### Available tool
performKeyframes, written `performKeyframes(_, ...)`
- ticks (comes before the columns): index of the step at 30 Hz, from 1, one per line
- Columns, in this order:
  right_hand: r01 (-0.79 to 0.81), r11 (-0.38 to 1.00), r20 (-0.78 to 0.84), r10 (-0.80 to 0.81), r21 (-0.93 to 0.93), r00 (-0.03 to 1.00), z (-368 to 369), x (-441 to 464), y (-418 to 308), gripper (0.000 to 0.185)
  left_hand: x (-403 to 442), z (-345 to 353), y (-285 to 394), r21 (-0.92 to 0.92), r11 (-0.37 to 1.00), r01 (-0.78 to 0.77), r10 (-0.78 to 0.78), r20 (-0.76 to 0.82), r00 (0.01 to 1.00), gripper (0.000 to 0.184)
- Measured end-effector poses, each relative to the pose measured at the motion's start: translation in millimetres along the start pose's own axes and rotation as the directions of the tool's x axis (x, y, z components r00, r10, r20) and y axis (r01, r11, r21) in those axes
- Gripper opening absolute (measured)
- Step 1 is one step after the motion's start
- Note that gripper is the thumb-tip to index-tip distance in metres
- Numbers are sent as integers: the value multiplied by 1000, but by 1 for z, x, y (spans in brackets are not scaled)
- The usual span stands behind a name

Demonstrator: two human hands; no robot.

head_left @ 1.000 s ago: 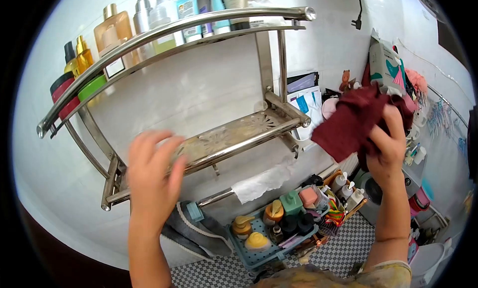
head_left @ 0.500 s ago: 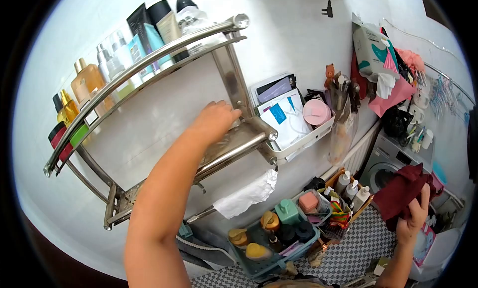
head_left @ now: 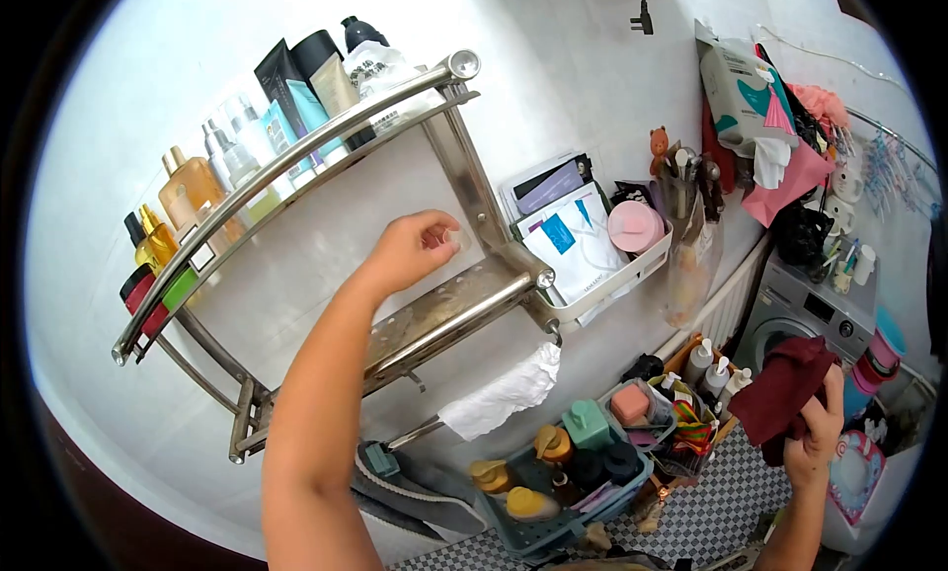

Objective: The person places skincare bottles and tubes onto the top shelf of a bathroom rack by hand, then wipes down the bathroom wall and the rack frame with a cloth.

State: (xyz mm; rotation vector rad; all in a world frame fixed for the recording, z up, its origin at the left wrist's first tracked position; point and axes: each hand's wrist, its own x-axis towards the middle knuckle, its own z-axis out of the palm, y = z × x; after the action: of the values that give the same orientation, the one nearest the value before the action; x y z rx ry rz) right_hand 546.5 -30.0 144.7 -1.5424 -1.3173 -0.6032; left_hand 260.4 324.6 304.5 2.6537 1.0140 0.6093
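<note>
My left hand [head_left: 419,247] hovers over the lower tier of a metal wall shelf [head_left: 434,316], its fingers curled in toward the thumb. Whether something small is pinched at the fingertips I cannot make out. Stains or dust mark the lower tier's surface. Down at the right, my right hand [head_left: 816,431] grips a bunched dark red cloth [head_left: 787,388], held in the air in front of the washing machine. Along the shelf's upper tier stand an amber bottle [head_left: 191,188], a black tube [head_left: 283,77] and several other cosmetics.
A white tray [head_left: 620,285] with packets and a pink round container [head_left: 635,226] hangs right of the shelf. White paper [head_left: 501,393] drapes over the bar below. On the floor are a teal basket [head_left: 538,546] of bottles and a washing machine [head_left: 790,304].
My left hand has lifted off the right end of the lower tier and moved slightly left, fingers now curled. The red cloth is slightly lower in my right hand. The view has shifted a little.
</note>
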Motion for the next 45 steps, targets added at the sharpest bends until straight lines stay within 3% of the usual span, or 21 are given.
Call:
performKeyframes(1,23,1000,45,-24,21,999,1,0,1,24,-10,-9,7,-149,989,10,-5,36,999,27)
performKeyframes(2,47,998,91,-50,44,995,2,0,1,22,-20,-14,10,-143,990,17,-12,34,999,27)
performKeyframes(4,54,996,91,-61,74,994,6,0,-2,21,-39,-21,13,-507,862,9,12,39,999,29)
performKeyframes(5,61,994,90,-69,96,994,8,1,-4,20,-47,-23,13,-505,863,15,3,34,999,29)
performKeyframes(7,55,988,99,-69,142,993,11,2,-7,19,-64,-28,12,-716,697,35,26,74,997,32)
performKeyframes(8,43,983,107,-63,177,992,13,3,-8,19,-71,-31,13,-713,700,37,14,64,998,32)
performKeyframes(10,56,979,111,-79,195,991,19,3,-11,19,-83,-35,15,-825,564,31,31,58,998,34)
performKeyframes(13,85,969,125,-117,234,985,28,5,-18,21,-99,-38,14,-884,468,15,43,40,998,37)
performKeyframes(23,131,898,195,-230,419,954,54,11,-46,24,-149,-42,7,-937,349,-12,-79,-42,996,39)
performKeyframes(26,147,889,236,-270,434,934,62,13,-54,24,-171,-43,15,-930,365,-36,-82,-71,994,38)
performKeyframes(28,135,864,253,-287,485,924,68,10,-56,25,-190,-43,27,-915,374,-153,-81,-196,977,29)
performKeyframes(30,10,791,260,-213,612,942,80,-1,-60,24,-214,-40,40,-843,516,-148,-143,-256,956,34)
performKeyframes(32,-160,739,345,-103,654,933,83,-10,-71,24,-238,-26,33,-866,455,-209,-3,-236,972,41)
performKeyframes(34,-351,609,432,17,711,902,94,-20,-79,27,-257,-2,31,-823,542,-170,126,-121,985,42)
performKeyframes(38,-492,393,495,101,777,863,126,-72,-71,40,-258,93,46,-914,404,-24,99,17,995,33)
performKeyframes(40,-397,537,452,33,744,891,120,-62,-97,41,-253,146,48,-972,208,108,26,116,993,35)
performKeyframes(42,-387,575,428,70,721,901,129,-73,-106,48,-245,186,64,-989,71,130,55,134,989,36)
performKeyframes(44,-440,648,491,115,622,863,131,-89,-110,51,-253,222,55,-940,12,342,148,340,929,39)
performKeyframes(45,-392,739,467,118,549,876,130,-97,-110,56,-245,234,62,-929,-61,364,195,347,917,43)
